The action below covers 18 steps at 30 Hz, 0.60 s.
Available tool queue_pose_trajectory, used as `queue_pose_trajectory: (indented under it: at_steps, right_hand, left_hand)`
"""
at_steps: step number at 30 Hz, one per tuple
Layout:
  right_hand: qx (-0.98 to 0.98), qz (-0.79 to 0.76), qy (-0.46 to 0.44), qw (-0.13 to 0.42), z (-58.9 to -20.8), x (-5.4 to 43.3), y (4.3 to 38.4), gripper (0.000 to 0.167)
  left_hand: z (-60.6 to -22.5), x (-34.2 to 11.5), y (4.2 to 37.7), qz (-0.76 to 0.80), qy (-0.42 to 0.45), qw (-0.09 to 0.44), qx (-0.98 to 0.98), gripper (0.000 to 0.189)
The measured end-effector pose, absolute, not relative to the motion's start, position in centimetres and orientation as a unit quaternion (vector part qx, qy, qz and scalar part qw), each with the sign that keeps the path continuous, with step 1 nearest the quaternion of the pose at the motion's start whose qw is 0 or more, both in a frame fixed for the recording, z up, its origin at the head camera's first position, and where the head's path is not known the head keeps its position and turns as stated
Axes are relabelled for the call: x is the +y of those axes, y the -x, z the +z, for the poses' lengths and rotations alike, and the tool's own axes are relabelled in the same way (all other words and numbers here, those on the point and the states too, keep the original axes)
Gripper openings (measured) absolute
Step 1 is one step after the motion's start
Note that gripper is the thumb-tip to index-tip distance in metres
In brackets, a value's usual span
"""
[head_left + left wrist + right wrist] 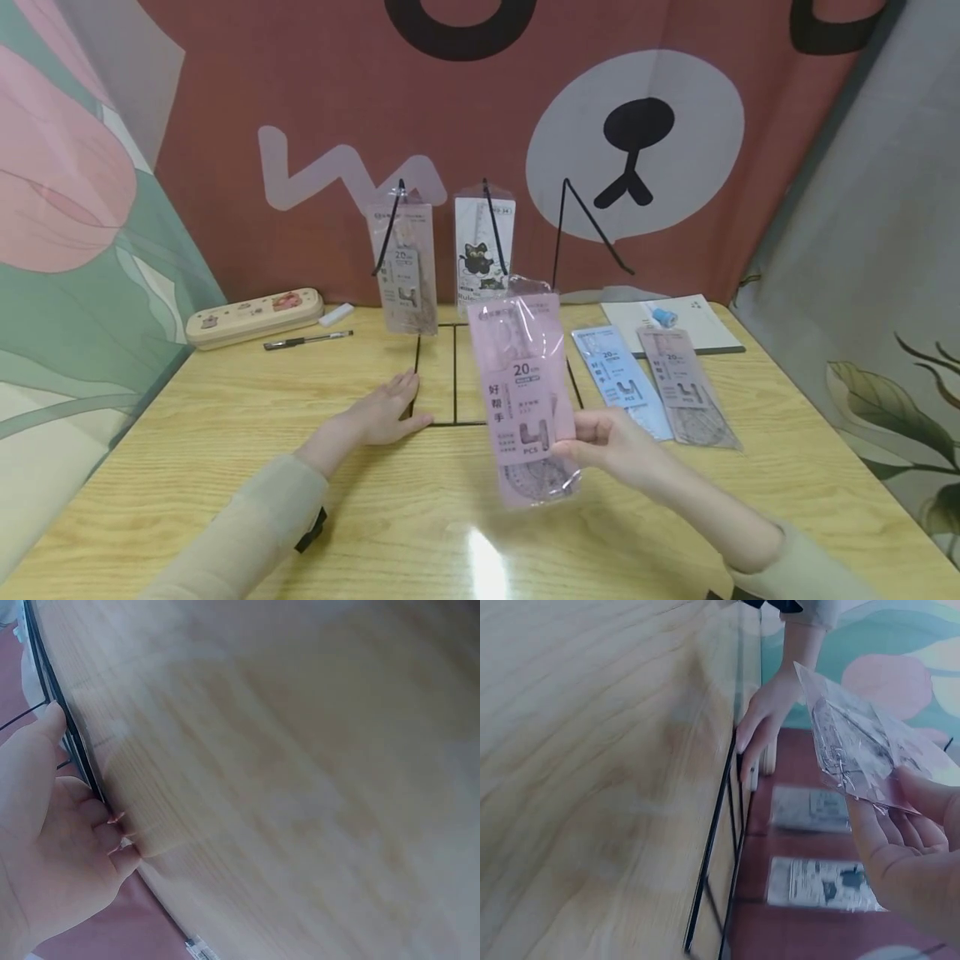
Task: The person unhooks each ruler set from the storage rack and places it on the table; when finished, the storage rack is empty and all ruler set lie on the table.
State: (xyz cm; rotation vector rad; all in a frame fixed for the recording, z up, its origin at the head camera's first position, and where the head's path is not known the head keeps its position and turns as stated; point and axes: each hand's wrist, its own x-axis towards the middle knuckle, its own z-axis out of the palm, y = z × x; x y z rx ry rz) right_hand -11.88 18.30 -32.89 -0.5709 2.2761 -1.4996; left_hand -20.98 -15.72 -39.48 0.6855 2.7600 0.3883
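My right hand (611, 446) pinches the lower right edge of a pink ruler set packet (517, 392), held up over the table in front of a black wire rack (454, 375). The same packet (855, 742) shows edge-on in the right wrist view, thumb on one face and fingers behind. My left hand (382, 410) lies flat with straight fingers at the rack's left base wire. On the rack's left hook hangs a greyish-pink ruler set (405, 275); from the middle hook hangs a white ruler packet with black cats (477, 260). Nothing hangs on the right hook (566, 181).
To the right lie a blue ruler set (611, 367) and another greyish-pink ruler set (678, 375), near a white pad (705, 321) bearing a small blue object (664, 317). At the back left are a pencil case (255, 317), an eraser (336, 314) and a pen (309, 339).
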Motion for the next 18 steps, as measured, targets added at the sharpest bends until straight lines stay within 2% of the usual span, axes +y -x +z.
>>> queue_pose_trajectory:
  at_steps: [6, 18]
  right_hand:
    - [0.821, -0.527, 0.14, 0.167, -33.4, 22.4, 11.6, 0.04]
    - [0.863, -0.5, 0.009, 0.07, -33.9, 33.0, 14.5, 0.048]
  left_hand:
    - [-39.6, -15.8, 21.1, 0.136, -0.234, 0.139, 0.953, 0.08]
    - [-39.6, -16.0, 21.3, 0.134, -0.228, 0.144, 0.954, 0.081]
